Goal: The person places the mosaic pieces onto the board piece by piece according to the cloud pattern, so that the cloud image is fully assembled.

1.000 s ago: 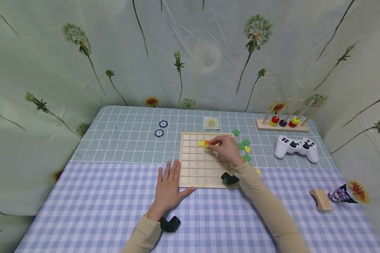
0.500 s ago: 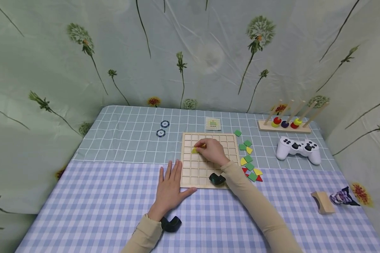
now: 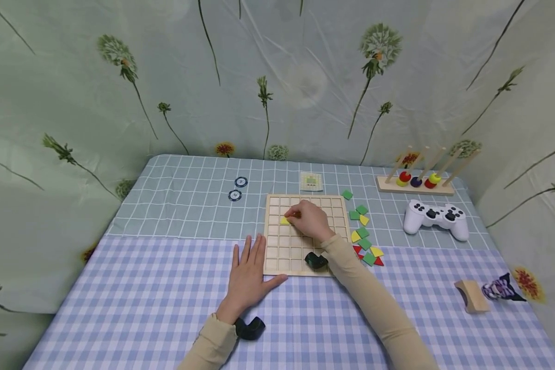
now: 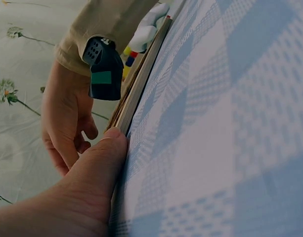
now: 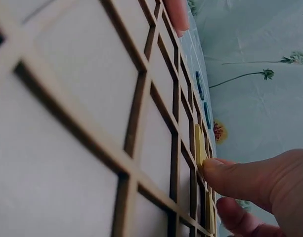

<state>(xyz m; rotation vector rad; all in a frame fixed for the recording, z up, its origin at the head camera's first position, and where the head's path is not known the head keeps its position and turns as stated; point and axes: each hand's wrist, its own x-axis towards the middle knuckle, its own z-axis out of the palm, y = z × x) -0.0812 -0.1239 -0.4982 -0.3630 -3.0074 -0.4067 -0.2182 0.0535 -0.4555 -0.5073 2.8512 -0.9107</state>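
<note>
A square wooden grid board (image 3: pixel 277 252) lies on the table, divided into small cells. My right hand (image 3: pixel 309 221) reaches over its upper left part and pinches a small yellow tile (image 3: pixel 284 221) at one cell. In the right wrist view, the thumb (image 5: pixel 230 175) presses against this yellow tile (image 5: pixel 199 145), which sits at the grid's ribs. A second yellow piece (image 5: pixel 209 210) shows just below the thumb. My left hand (image 3: pixel 247 280) rests with spread, straight fingers along the board's lower left corner; in the left wrist view its thumb (image 4: pixel 104 153) touches the board's edge.
Loose green tiles (image 3: pixel 364 243), yellow and red ones lie right of the board. Behind it is a pattern card (image 3: pixel 311 181); two poker chips (image 3: pixel 235 195) lie to the left. A white game controller (image 3: pixel 436 218), peg rack (image 3: pixel 416 188), wooden arch block (image 3: pixel 472 296) and small figure (image 3: pixel 501 288) stand right.
My right hand has moved left over the board, from beside the orange and yellow tiles to a cell further left, with the yellow tile. The left hand has stayed in place.
</note>
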